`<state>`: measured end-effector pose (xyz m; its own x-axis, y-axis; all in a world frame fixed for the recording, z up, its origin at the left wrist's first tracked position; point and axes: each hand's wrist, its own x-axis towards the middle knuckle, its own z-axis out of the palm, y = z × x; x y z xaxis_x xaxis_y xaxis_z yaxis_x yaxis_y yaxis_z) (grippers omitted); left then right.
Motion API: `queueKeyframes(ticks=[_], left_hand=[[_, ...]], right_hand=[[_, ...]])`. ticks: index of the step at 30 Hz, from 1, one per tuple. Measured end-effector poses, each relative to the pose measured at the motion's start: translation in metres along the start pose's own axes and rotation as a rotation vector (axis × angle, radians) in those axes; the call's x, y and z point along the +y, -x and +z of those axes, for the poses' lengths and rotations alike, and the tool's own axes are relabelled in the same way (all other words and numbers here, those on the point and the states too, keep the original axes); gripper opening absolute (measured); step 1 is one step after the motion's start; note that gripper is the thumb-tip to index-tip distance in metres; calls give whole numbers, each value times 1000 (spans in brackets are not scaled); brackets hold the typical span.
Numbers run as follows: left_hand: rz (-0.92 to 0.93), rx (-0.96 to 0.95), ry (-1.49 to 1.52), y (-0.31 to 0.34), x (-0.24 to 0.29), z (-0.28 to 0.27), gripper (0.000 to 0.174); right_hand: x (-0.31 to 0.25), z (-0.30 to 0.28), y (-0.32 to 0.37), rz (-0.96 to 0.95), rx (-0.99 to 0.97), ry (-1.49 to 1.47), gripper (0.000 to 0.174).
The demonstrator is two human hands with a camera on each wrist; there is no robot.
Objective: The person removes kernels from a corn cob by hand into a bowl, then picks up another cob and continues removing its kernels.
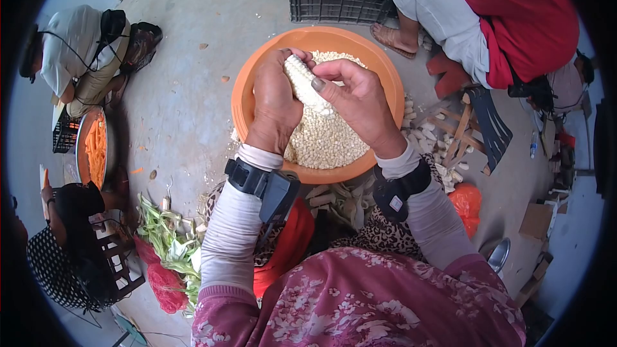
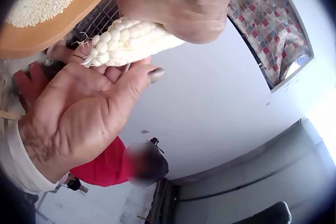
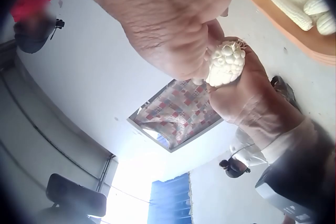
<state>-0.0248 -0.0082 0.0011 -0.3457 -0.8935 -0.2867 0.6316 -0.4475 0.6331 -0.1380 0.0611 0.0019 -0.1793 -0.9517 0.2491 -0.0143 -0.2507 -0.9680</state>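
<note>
Over the basin (image 1: 243, 90) of loose kernels (image 1: 324, 141), both hands grasp one corn cob (image 1: 302, 77): left hand (image 1: 275, 106) wrapped round it, right hand (image 1: 363, 103) pinching it, thumb on the rows. Shelling looks under way; the next push needs thumb pressure along a row.

A: Black crate (image 1: 334, 1) top centre, tray (image 1: 78, 154) of orange strips far left.
B: Yep, plus green husks (image 1: 168, 241) lower left, bare cobs (image 1: 429, 133) right of centre, orange bag (image 1: 466, 205) just below them.
</note>
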Motion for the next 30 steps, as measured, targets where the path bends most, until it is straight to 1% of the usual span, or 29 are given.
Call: queueKeyframes(ticks=[2,5,9,11,15,18,20,24,26,27,29,30], left_hand=[[-1,-10,34,-2,-3,-2,19],[-8,-22,48,-2,-4,-2,18],[-3,-23,54,-1,-4,-3,18],[2,-42,61,-1,-5,-3,17],[-2,-28,73,2,-4,-1,18],[-19,-23,64,4,-3,1,19],[-62,-30,115,0,-3,-2,24],[-52,-18,126,-2,6,-7,28],[-31,69,166,-4,11,-7,31],[-29,69,167,-6,13,-9,31],[-33,34,249,-9,17,-15,27],[-32,34,249,-9,20,-16,27]], right_hand=[[-6,1,1,40,-11,61,13],[-9,0,2,81,12,76,11],[-8,2,2,50,39,105,8],[-4,1,1,-18,82,224,7],[-6,1,0,-66,113,270,7],[-2,-1,-1,-118,112,357,5],[4,-2,-3,-273,145,415,7],[-4,-4,-1,-339,122,458,8],[-12,-3,3,-390,130,498,8],[-15,-4,5,-392,128,497,8],[-23,-5,12,-399,35,475,7],[-26,-5,16,-400,34,475,7]])
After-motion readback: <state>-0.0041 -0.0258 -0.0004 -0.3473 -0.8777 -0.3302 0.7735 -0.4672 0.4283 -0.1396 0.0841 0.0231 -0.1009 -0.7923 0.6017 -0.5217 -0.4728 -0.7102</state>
